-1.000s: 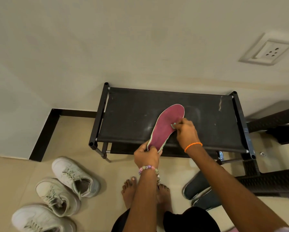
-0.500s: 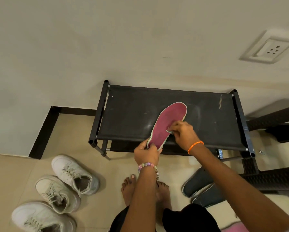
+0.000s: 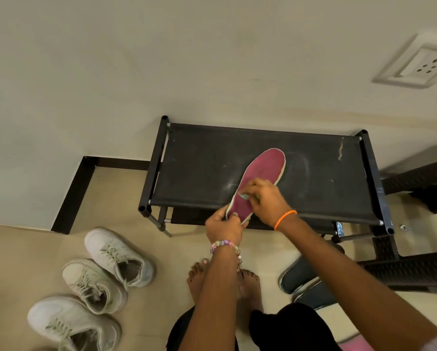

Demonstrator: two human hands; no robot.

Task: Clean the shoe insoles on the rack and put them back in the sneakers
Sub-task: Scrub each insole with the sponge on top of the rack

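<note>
Left hand (image 3: 223,228) low and near, fingers curled in a pinch, beaded bracelet at the wrist. Right hand (image 3: 263,198) just beyond, knuckles up, fingertips (image 3: 245,192) bunched downward, apparently nipping something small and pale; orange band at the wrist. Both forearms reaching forward, bare.

wall socket (image 3: 423,68), white, square plate, on cream wall (image 3: 161,59). black skirting (image 3: 70,193) along wall foot. beige floor tiles (image 3: 22,262). dark woven furniture (image 3: 415,272) at right. two dark slip-on shoes (image 3: 298,277) on floor beside it.
</note>
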